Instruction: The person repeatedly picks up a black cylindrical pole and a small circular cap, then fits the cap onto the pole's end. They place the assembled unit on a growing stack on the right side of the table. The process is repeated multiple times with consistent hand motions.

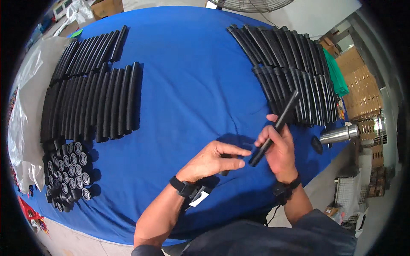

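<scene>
A blue cloth covers the bench [183, 85]. Seen from its middle, rows of black tubes [112, 102] lie at 10 o'clock, short round caps [79, 182] cluster at 8, more tubes with thicker ends fill 2, and a steel flask [339, 134] lies at 3. The right grip [279, 149] is closed around one tube [289, 104], raised over the cloth; the left grip [209, 160] is just beside its lower end, at 9 o'clock. That tube is slim, straight, plain black, slanting from 1 o'clock to 7. The left hand points towards 3, thumb and forefinger parted; whether its palm holds anything, I cannot tell. The right forearm rises towards 11, fingers curled, thumb along the tube.
</scene>
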Available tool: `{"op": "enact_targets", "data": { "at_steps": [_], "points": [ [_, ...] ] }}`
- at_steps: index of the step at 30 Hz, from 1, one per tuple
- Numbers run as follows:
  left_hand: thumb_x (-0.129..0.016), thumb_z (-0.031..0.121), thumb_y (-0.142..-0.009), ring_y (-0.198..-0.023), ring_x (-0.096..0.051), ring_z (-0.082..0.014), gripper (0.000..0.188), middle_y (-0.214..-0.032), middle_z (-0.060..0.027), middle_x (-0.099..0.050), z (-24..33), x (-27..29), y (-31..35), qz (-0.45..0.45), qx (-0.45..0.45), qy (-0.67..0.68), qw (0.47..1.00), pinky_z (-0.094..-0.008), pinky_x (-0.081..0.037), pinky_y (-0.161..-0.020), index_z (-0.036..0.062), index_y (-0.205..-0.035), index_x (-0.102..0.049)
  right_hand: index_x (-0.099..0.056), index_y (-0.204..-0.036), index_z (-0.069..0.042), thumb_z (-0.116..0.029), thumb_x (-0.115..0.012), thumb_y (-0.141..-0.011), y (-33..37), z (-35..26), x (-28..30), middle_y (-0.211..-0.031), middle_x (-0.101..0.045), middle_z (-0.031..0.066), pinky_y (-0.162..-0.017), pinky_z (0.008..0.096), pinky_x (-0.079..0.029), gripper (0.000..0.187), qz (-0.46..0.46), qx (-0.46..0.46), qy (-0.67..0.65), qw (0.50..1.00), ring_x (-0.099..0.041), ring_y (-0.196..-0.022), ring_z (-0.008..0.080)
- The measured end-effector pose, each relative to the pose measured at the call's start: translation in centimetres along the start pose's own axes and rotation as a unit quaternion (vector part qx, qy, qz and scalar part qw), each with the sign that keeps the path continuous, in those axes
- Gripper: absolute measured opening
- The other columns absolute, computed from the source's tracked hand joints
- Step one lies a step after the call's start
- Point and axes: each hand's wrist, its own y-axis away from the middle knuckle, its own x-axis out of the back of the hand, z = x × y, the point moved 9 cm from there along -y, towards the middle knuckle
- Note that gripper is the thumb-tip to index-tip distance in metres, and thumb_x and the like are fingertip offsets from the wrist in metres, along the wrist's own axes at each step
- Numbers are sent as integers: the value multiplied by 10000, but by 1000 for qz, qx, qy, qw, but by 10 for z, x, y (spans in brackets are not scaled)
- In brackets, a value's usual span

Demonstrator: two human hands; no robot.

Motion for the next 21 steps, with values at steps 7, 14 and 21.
{"op": "enact_targets", "data": {
  "at_steps": [7,14,21],
  "points": [
    [-788,205,-860,-738,-625,-132,629,-838,-108,-709,27,1,11,-41,-127,204,970,-271,-467,-666,64,-1438,-582,-520,-1230,-16,-167,-779,-895,38,7,-13,-872,-642,92,-678,312,-518,450,-234,31,581,779,-645,-741,166],
    [-794,176,-835,-749,-676,-155,472,-883,-140,-745,25,-1,14,-61,-103,246,962,-268,-495,-641,0,-1263,-700,-523,-1168,-22,-154,-807,-869,44,18,-4,-974,-668,128,-756,338,-547,433,-181,46,491,851,-685,-856,197],
    [-792,139,-834,-816,-716,-182,407,-978,-137,-745,23,4,12,-53,-119,269,954,-275,-518,-649,-17,-1203,-716,-591,-1080,-12,-137,-814,-849,42,12,-7,-991,-661,137,-781,357,-542,345,-198,76,501,839,-686,-865,276]
  ]
}}
